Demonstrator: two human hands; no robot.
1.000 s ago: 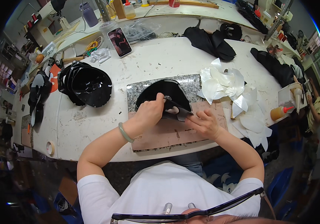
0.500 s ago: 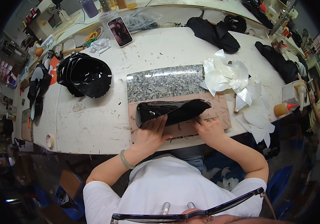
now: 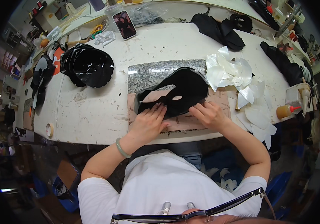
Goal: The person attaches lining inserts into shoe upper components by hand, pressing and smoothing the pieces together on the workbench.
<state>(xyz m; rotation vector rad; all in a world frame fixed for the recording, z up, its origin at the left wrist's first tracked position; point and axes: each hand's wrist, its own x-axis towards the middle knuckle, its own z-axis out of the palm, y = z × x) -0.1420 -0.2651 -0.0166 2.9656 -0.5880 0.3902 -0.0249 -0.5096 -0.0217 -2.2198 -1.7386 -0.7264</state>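
A black shoe upper (image 3: 189, 93) lies opened out in front of me, its matte inner side up, with a cut-out and a small hole in it. My left hand (image 3: 148, 121) rests on its near left part, fingers stretched flat on the material and thumb apart. At the near right edge my right hand (image 3: 209, 115) pinches the upper between curled fingers and thumb. Beneath it are a pinkish board (image 3: 219, 100) and a grey speckled stone slab (image 3: 145, 72).
Nested glossy black pieces (image 3: 100, 69) stand at the left, beyond a tape roll (image 3: 49, 130). White leaf-shaped pieces (image 3: 227, 72) pile up at the right, near a red-tipped bottle of amber liquid (image 3: 285, 111). A phone (image 3: 124, 25) leans at the back beside plastic bags (image 3: 148, 16).
The upper, folded with its glossy side showing, is now opened out, its right part spread away from me. My right hand has shifted slightly nearer its edge; my left stays on it.
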